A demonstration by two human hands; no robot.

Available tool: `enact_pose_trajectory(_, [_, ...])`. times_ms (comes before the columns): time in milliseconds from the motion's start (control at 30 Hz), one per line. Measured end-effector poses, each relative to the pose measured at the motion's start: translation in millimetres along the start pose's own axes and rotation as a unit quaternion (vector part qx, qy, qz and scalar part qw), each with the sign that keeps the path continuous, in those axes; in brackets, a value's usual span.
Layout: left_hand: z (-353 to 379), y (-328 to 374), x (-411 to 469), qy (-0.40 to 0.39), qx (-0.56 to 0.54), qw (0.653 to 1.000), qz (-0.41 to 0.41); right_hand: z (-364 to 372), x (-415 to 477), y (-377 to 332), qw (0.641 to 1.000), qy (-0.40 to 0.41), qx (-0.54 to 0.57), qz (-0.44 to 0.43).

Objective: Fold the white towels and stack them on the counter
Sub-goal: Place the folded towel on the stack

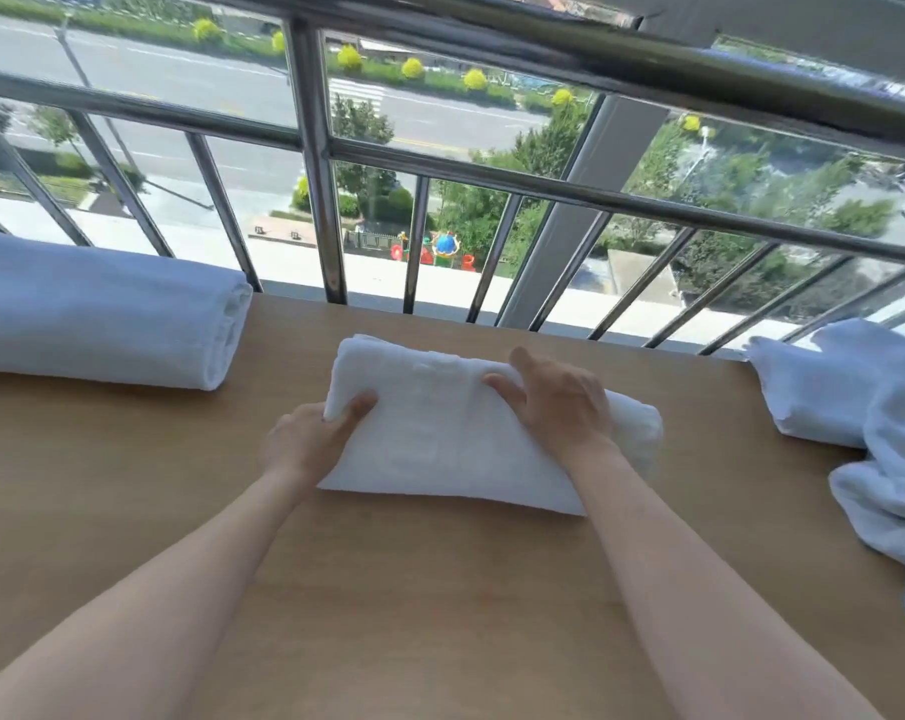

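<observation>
Standing by the counter [440,589] w/ a person mid-fold. The white towel [455,439] lies dead centre on the wood, partly folded into a thick pad, its near edge a loose single flap. The left hand [310,439] pinches the towel's 9 o'clock end, thumb on top, fingers tucked under. The right hand [559,402] lies palm-down on top toward 2 o'clock, fingers curled over the fabric, pressing more than gripping, as far as I can tell.

At 10 o'clock a folded stack [102,314] sits done, hard against the railing [440,174]. At 3 o'clock a loose pile [866,423] of unfolded towels slumps, one tail running off the frame at the counter's edge.

Risks, imo:
- The near flap isn't held. If the hands lift or roll now, it'll probably sag and the fold will come out crooked.
- The left pinch looks shallow; a quick carry to 10 o'clock could let the inner layers slip out.
- The done stack looks rounded on top, so a lopsided pad set on it may slide off.
- That hanging tail at 3 o'clock could drag the pile off if snagged.
</observation>
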State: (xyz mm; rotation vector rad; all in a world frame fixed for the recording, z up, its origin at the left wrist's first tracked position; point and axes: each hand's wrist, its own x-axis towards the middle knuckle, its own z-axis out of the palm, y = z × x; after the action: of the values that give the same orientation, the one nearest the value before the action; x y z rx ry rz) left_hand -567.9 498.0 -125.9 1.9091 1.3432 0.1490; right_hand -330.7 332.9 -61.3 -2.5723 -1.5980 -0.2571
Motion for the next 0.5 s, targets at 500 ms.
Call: enact_pose_trajectory(500, [14.8,35.0,48.4,0.009,0.135,0.976,-0.170,91.4,77.9,28.6,0.994,-0.077,0.062,0.046])
